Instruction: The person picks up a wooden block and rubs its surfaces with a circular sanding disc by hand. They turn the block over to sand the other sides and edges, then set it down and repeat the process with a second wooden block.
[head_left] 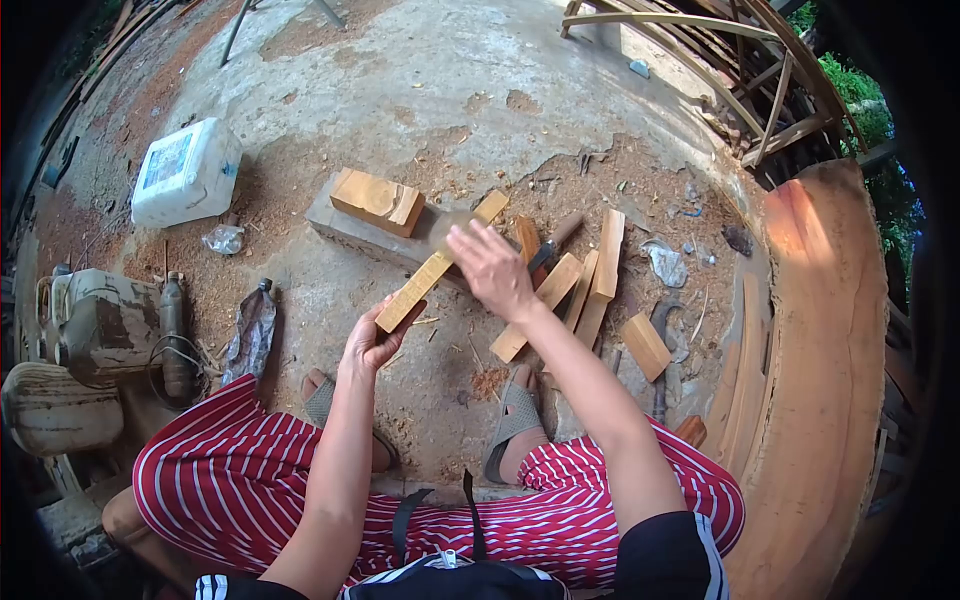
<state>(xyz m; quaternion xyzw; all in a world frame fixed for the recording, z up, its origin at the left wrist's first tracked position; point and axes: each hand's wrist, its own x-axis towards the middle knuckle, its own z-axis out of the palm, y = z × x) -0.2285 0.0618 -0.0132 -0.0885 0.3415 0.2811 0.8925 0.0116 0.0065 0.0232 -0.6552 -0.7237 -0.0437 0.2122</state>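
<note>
Wooden stick (432,268), stiff and light, we judge: left hand (372,342) grips its near end, right hand (490,268) rests open mid-length.

Two hands: the left hand (372,340) and the right hand (492,268). One long wood strip (440,264) is in them. One wood block (377,201) sits on one grey slab (345,232). About five more wood pieces (590,285) lie on the ground. One white jug (188,171). Two bottles (252,330). Two sandals (512,418).
</note>
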